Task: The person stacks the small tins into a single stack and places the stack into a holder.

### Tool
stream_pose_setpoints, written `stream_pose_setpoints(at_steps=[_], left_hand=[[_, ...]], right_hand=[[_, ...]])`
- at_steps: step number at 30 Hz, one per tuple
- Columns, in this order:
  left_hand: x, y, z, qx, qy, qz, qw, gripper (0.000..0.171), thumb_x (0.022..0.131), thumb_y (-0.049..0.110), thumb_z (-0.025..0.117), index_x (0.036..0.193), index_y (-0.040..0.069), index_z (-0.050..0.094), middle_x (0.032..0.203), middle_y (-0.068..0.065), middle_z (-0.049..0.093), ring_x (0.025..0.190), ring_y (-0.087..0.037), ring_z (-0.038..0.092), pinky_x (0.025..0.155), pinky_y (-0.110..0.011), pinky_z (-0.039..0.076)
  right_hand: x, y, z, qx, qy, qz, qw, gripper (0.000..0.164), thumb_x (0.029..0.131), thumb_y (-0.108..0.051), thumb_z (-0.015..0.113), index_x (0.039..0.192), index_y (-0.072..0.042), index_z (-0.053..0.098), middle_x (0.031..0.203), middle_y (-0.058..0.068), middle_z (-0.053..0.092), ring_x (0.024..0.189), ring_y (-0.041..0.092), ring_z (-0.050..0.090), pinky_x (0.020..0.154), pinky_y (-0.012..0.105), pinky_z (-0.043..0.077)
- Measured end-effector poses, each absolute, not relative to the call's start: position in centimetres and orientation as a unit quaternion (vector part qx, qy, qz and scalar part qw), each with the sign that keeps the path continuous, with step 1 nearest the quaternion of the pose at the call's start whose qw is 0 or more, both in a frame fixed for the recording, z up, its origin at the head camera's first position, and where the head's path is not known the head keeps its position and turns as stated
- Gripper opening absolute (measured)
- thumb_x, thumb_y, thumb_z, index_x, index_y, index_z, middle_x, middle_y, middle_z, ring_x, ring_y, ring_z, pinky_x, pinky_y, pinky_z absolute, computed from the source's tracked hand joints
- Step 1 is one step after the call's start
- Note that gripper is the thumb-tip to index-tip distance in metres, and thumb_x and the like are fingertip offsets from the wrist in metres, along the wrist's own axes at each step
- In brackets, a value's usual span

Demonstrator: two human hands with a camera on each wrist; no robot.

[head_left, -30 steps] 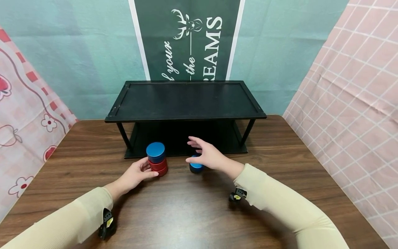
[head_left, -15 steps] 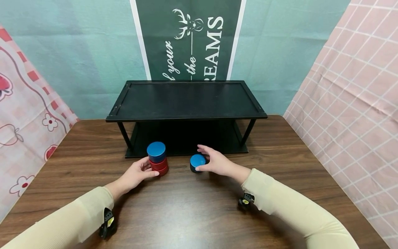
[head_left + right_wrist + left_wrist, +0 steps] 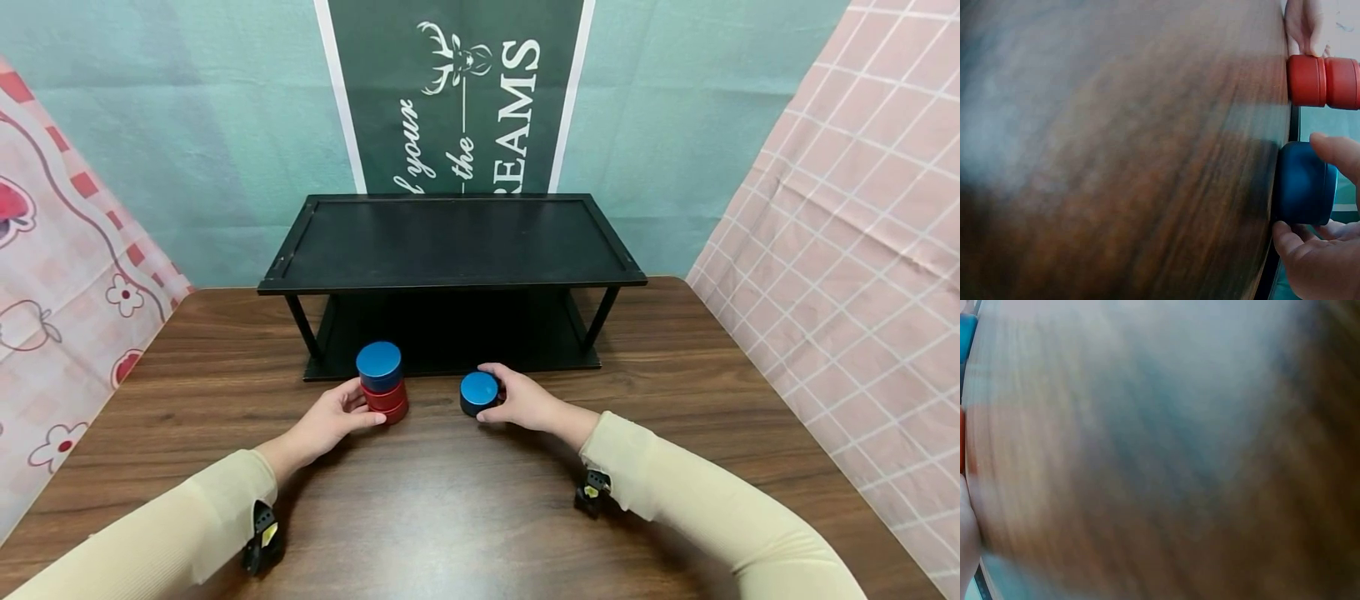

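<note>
On the left in the head view stands a short stack: red round tins (image 3: 386,401) below, with a larger blue round tin (image 3: 379,365) on top. My left hand (image 3: 330,426) grips the red part low down, thumb in front and fingers behind. To the right, a separate small blue round tin (image 3: 478,392) sits on the table, its top bright and its side dark. Thumb and fingers of my right hand (image 3: 528,402) close round its right side. In the right wrist view, the fingers (image 3: 1338,153) lie against the small blue tin (image 3: 1304,184). The left wrist view is mostly blurred tabletop.
A black two-level rack (image 3: 457,242) stands behind both hands, its lower shelf (image 3: 450,342) close behind the tins. The wooden table (image 3: 450,500) stretches forward and to both sides. Curtains (image 3: 847,250) hang left and right, and a blue-green cloth (image 3: 675,125) hangs behind.
My right hand has drawn back to the right from over the small blue tin, lowered, and closed its fingers round it. The left hand stays on the stack.
</note>
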State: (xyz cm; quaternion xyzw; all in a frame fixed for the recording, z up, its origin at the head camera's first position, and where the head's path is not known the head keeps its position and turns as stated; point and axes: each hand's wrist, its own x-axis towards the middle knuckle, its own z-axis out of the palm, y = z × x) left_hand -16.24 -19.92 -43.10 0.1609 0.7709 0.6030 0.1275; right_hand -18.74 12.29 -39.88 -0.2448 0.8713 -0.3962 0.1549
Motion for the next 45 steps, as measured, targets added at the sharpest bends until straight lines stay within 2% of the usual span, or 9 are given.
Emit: stream_pose_setpoints(at_steps=[5,10,18,26,28,35,45], left_hand=[[-16.2,-19.9,-43.1,0.161,0.77,0.604,0.128,0.065,0.086,0.01,0.067,0.139,-0.006,0.033,0.134,-0.026,0.045,0.123,-0.035,0.044,0.097,-0.029,0.041],[-16.2,-19.9,-43.1,0.164,0.769,0.605,0.129,0.065,0.086,0.011,0.068,0.138,-0.006,0.033,0.134,-0.026,0.045,0.123,-0.035,0.044,0.096,-0.027,0.042],[-16.0,-19.8,-43.0,0.162,0.763,0.611,0.131,0.065,0.086,0.009,0.067,0.139,-0.007,0.032,0.134,-0.027,0.045,0.124,-0.035,0.043,0.096,-0.025,0.041],[-16.1,-19.8,-42.9,0.164,0.762,0.612,0.136,0.065,0.086,0.01,0.067,0.139,-0.006,0.032,0.134,-0.026,0.044,0.124,-0.036,0.042,0.096,-0.026,0.041],[-16.1,-19.9,-43.0,0.164,0.762,0.612,0.135,0.065,0.086,0.01,0.067,0.139,-0.006,0.032,0.134,-0.026,0.044,0.125,-0.036,0.042,0.096,-0.026,0.041],[-16.1,-19.9,-42.9,0.164,0.763,0.61,0.136,0.066,0.086,0.01,0.067,0.139,-0.006,0.032,0.135,-0.026,0.044,0.125,-0.036,0.042,0.097,-0.026,0.041],[-16.1,-19.9,-42.8,0.164,0.762,0.612,0.135,0.065,0.086,0.01,0.067,0.139,-0.007,0.032,0.134,-0.026,0.044,0.125,-0.036,0.042,0.096,-0.025,0.041]], right_hand=[[-18.6,12.2,-40.1,-0.243,0.864,-0.418,0.141,0.061,0.081,-0.009,0.072,0.132,0.003,0.041,0.125,0.02,0.051,0.112,0.03,0.052,0.092,0.04,0.046],[-18.5,12.3,-40.4,-0.236,0.864,-0.424,0.131,0.056,0.081,-0.009,0.072,0.128,0.001,0.044,0.122,0.018,0.053,0.108,0.027,0.054,0.089,0.037,0.048],[-18.6,12.5,-40.1,-0.226,0.861,-0.44,0.116,0.056,0.082,-0.01,0.071,0.13,0.0,0.045,0.122,0.018,0.053,0.107,0.027,0.055,0.087,0.034,0.049],[-18.7,12.7,-38.5,-0.236,0.852,-0.459,0.09,0.058,0.082,-0.011,0.072,0.131,0.001,0.044,0.125,0.02,0.052,0.109,0.029,0.055,0.088,0.036,0.049],[-18.1,12.4,-37.2,-0.237,0.852,-0.459,0.085,0.057,0.082,-0.008,0.071,0.131,0.004,0.044,0.125,0.022,0.051,0.11,0.032,0.055,0.088,0.039,0.049],[-18.9,12.8,-37.4,-0.234,0.854,-0.459,0.074,0.06,0.081,-0.01,0.073,0.133,-0.001,0.045,0.127,0.018,0.051,0.11,0.029,0.055,0.088,0.034,0.05],[-19.1,12.9,-36.0,-0.232,0.844,-0.478,0.071,0.06,0.081,-0.009,0.072,0.134,-0.003,0.044,0.13,0.017,0.049,0.113,0.029,0.053,0.089,0.035,0.049]])
